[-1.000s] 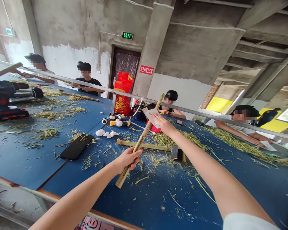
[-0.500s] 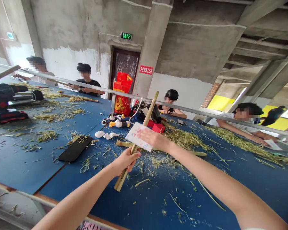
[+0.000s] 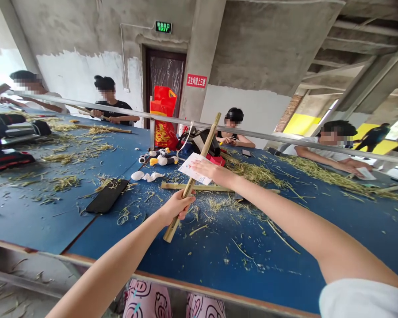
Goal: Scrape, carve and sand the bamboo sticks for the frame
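Your left hand is closed around the bamboo stick, which slants over the worktop; your right hand lies outstretched on the white sheet across it (whether the hidden thumb grips, I cannot tell). A dark phone lies leftward.

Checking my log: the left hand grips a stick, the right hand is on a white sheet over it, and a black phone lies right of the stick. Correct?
Not quite: the head view shows the black phone lying left of the stick. The rest stands.
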`<state>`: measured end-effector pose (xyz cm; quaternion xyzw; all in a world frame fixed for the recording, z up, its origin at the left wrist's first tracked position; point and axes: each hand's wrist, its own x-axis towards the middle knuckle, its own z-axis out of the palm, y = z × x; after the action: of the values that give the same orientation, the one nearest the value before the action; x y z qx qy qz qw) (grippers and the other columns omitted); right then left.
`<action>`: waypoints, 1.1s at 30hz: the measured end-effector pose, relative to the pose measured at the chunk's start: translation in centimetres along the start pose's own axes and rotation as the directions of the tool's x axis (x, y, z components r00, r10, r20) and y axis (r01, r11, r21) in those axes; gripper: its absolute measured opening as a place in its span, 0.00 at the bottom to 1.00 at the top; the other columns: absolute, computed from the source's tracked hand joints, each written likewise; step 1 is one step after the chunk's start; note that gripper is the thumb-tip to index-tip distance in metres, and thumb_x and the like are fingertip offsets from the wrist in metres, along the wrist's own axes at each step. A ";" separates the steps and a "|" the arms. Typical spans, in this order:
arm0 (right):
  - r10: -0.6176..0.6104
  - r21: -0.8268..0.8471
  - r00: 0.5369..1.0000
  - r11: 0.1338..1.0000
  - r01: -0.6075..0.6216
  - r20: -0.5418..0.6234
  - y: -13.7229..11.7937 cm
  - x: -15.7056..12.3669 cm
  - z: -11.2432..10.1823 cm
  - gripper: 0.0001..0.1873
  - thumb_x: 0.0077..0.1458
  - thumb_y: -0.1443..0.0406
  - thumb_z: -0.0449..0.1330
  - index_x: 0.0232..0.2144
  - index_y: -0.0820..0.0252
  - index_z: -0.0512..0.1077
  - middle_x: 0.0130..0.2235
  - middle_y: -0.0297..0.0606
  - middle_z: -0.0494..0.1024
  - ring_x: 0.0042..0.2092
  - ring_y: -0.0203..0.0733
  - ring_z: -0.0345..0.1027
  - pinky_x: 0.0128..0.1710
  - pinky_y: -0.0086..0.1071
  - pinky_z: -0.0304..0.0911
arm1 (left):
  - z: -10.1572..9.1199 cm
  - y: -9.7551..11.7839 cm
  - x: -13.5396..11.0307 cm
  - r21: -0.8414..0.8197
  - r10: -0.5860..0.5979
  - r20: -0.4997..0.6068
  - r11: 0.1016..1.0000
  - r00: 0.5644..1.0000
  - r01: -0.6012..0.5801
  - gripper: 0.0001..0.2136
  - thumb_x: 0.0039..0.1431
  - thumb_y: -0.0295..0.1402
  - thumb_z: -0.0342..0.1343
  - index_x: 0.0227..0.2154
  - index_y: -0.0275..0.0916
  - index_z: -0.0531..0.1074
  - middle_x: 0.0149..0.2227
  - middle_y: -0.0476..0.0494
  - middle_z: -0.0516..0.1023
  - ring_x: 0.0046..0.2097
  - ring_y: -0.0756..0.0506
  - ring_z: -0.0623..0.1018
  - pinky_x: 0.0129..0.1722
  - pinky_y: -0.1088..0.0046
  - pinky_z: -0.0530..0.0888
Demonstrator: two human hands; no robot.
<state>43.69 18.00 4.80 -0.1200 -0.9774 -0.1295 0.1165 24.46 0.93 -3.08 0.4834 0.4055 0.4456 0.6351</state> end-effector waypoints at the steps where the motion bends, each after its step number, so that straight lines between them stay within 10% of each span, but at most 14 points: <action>1: 0.038 -0.005 0.999 0.999 -0.038 -0.002 0.0 -0.5 -0.2 0.28 0.65 0.73 0.45 0.65 0.53 0.60 0.67 0.30 0.59 0.68 0.38 0.49 0.70 0.42 0.47 | 0.0 -0.1 0.0 0.006 -0.004 0.006 1.000 1.000 0.004 0.23 0.56 0.43 0.62 0.50 0.39 0.64 0.17 0.61 0.60 0.13 0.57 0.57 0.13 0.80 0.52; 5: 0.456 -0.089 0.882 0.880 -0.467 -0.122 3.5 -2.3 -3.0 0.31 0.61 0.77 0.44 0.65 0.61 0.60 0.66 0.39 0.63 0.67 0.45 0.54 0.68 0.46 0.53 | -0.3 -0.2 0.1 0.010 0.015 0.040 1.000 0.999 -0.015 0.23 0.55 0.44 0.63 0.48 0.38 0.65 0.17 0.61 0.60 0.14 0.57 0.57 0.14 0.80 0.54; 9: 0.615 -0.122 0.762 0.756 -0.643 -0.203 6.0 -6.7 -5.8 0.35 0.58 0.75 0.48 0.67 0.60 0.56 0.65 0.46 0.63 0.63 0.57 0.60 0.63 0.54 0.59 | -0.5 -0.1 -0.1 -0.012 0.018 0.038 1.000 0.999 -0.017 0.21 0.55 0.44 0.62 0.47 0.39 0.65 0.18 0.60 0.60 0.15 0.57 0.57 0.14 0.81 0.55; 16: 0.883 -0.326 0.452 0.392 -0.860 -0.129 1.4 -19.0 -4.1 0.38 0.58 0.72 0.51 0.68 0.44 0.53 0.60 0.50 0.70 0.48 0.58 0.74 0.46 0.55 0.71 | -0.3 -0.1 0.0 0.010 0.024 -0.004 1.000 1.000 -0.024 0.19 0.55 0.44 0.62 0.43 0.39 0.66 0.17 0.60 0.59 0.15 0.57 0.56 0.13 0.81 0.55; 21: 0.974 -0.316 0.216 0.227 -0.921 0.068 -0.5 -22.2 -2.1 0.39 0.56 0.75 0.49 0.68 0.48 0.54 0.49 0.52 0.78 0.43 0.58 0.77 0.39 0.52 0.72 | -0.2 -0.1 -0.2 0.023 0.031 -0.024 0.999 0.999 -0.031 0.18 0.55 0.45 0.62 0.42 0.39 0.66 0.18 0.60 0.59 0.15 0.58 0.56 0.13 0.82 0.56; 24: 0.947 -0.178 0.298 0.274 -0.945 -0.123 -0.4 -20.6 -2.6 0.40 0.54 0.76 0.48 0.69 0.58 0.51 0.56 0.56 0.73 0.52 0.60 0.73 0.47 0.55 0.71 | -0.2 -0.1 -0.3 0.040 0.043 -0.012 0.998 0.999 -0.043 0.19 0.56 0.46 0.61 0.43 0.39 0.66 0.18 0.60 0.59 0.15 0.57 0.56 0.13 0.82 0.56; 27: 0.701 -0.116 0.625 0.628 -0.769 -0.343 -1.6 -16.1 -3.7 0.43 0.54 0.79 0.45 0.70 0.54 0.46 0.67 0.42 0.59 0.67 0.51 0.54 0.63 0.53 0.58 | -0.3 -0.2 -0.1 0.065 0.037 -0.021 0.997 0.999 -0.036 0.20 0.56 0.46 0.61 0.44 0.39 0.66 0.17 0.60 0.60 0.15 0.57 0.57 0.13 0.82 0.57; 30: 0.262 -0.186 0.930 0.931 -0.314 -0.260 -4.1 -10.2 -3.5 0.39 0.61 0.78 0.43 0.70 0.49 0.43 0.69 0.34 0.54 0.70 0.43 0.44 0.69 0.51 0.46 | -0.2 -0.4 0.1 0.089 0.028 -0.052 0.996 0.998 -0.023 0.20 0.56 0.46 0.61 0.44 0.39 0.66 0.17 0.60 0.61 0.14 0.56 0.59 0.12 0.81 0.56; 33: -0.051 -0.148 0.992 0.988 0.033 -0.118 -5.3 -5.5 -2.0 0.35 0.64 0.76 0.45 0.70 0.52 0.47 0.68 0.35 0.57 0.70 0.40 0.45 0.70 0.48 0.46 | 0.2 -0.6 0.0 0.151 0.000 -0.101 0.988 0.995 0.015 0.19 0.55 0.46 0.61 0.41 0.38 0.66 0.17 0.59 0.63 0.14 0.55 0.61 0.12 0.80 0.58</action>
<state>47.87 11.33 4.09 -0.0995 -0.9588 -0.2098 0.1638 24.72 0.81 -3.64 0.5054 0.4715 0.4352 0.5769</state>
